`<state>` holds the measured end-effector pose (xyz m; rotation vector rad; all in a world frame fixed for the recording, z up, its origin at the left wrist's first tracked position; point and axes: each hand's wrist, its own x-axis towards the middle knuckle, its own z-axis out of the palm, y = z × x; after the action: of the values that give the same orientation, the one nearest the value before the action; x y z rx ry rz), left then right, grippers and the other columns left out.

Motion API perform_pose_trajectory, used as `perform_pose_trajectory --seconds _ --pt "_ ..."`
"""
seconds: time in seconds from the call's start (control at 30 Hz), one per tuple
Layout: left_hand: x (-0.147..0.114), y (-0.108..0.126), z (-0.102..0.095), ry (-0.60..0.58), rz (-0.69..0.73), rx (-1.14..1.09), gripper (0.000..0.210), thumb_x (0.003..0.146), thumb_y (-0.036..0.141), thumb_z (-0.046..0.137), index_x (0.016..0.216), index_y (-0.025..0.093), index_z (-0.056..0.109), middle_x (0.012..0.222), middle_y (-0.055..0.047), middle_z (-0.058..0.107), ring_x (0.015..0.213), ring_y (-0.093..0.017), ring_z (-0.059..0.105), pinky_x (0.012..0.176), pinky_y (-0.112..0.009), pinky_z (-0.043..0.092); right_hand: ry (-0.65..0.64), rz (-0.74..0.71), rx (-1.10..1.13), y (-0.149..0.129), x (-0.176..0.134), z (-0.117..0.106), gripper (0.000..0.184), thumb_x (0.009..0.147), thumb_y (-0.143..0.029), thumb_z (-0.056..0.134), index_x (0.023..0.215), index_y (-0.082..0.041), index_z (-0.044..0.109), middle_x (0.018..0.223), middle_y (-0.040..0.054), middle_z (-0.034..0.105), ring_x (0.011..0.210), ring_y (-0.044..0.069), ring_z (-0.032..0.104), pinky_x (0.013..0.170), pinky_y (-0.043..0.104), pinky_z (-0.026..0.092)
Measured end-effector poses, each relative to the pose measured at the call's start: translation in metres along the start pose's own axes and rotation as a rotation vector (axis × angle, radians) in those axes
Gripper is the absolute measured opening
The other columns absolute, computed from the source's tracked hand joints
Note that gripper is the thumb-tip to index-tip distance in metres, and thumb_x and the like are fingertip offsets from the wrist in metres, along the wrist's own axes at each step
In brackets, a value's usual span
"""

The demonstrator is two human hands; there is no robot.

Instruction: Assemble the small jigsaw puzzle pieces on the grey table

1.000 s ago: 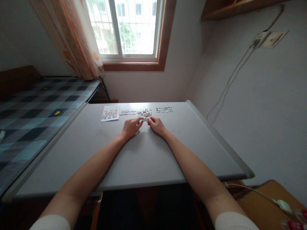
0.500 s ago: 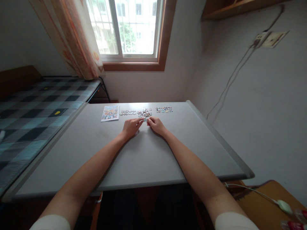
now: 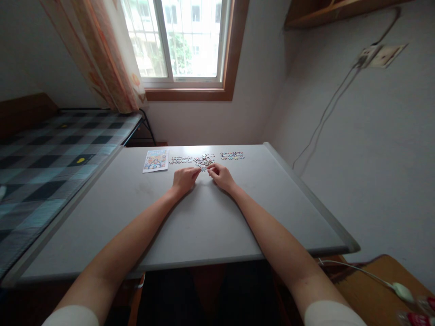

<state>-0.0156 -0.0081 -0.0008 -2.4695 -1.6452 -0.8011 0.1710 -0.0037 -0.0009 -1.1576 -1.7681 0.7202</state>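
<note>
My left hand (image 3: 185, 179) is closed in a pinch, its fingertips at the left side of a small jigsaw puzzle piece (image 3: 204, 169). From the other side my right hand (image 3: 221, 176) pinches at the same spot; whether one piece or two joined ones lie there is too small to tell. Just beyond the fingertips is a loose heap of puzzle pieces (image 3: 204, 159). Rows of pieces (image 3: 181, 160) lie to its left, and another group of pieces (image 3: 232, 155) sits to its right. A printed picture sheet (image 3: 155, 161) rests left of the rows.
The pale table (image 3: 204, 226) has a grey raised edge (image 3: 316, 203) on its right. A bed with a checked cover (image 3: 68, 154) stands along the left. Cables (image 3: 322, 117) hang on the right wall, and a brown stool-like surface (image 3: 384, 280) is at lower right.
Both hands have shifted slightly; the right fingers have loosened and lifted a little, and the gap between the hands shows the piece more plainly. The pieces beyond look the same.
</note>
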Motion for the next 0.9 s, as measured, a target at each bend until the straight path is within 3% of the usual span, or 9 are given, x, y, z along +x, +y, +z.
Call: perform_pose_trajectory --seconds 0.47,0.77,0.9 --pt "0.0006 0.0009 0.0008 -0.041 0.043 -0.018 0.034 0.091 0.043 0.041 0.093 0.029 0.072 0.083 -0.003 0.072 0.072 -0.017 0.062 0.059 -0.025 0.035 0.008 -0.100 -0.151 0.0005 -0.0004 -0.0004 0.006 0.076 -0.020 0.060 0.075 -0.018 0.065 0.074 0.0028 0.064 0.068 0.014 0.055 0.068 0.026 0.044" --pt "0.0018 0.0049 -0.0024 -0.057 -0.006 -0.016 0.029 0.089 0.040 0.048 0.106 0.030 0.068 0.077 0.000 0.071 0.068 -0.016 0.063 0.061 -0.025 0.038 0.012 -0.147 -0.190 0.0065 0.0010 -0.0001 0.008 0.078 -0.019 0.059 0.074 -0.018 0.066 0.075 0.0032 0.062 0.069 0.015 0.054 0.069 0.027 0.044" --pt "0.0020 0.0047 -0.0026 -0.084 0.017 -0.034 0.027 0.090 0.038 0.046 0.102 0.028 0.069 0.076 0.000 0.071 0.067 -0.015 0.062 0.062 -0.024 0.039 0.000 -0.146 -0.217 0.0039 0.0000 -0.0003 0.008 0.078 -0.019 0.060 0.074 -0.018 0.066 0.075 0.0030 0.063 0.070 0.014 0.055 0.070 0.027 0.043"
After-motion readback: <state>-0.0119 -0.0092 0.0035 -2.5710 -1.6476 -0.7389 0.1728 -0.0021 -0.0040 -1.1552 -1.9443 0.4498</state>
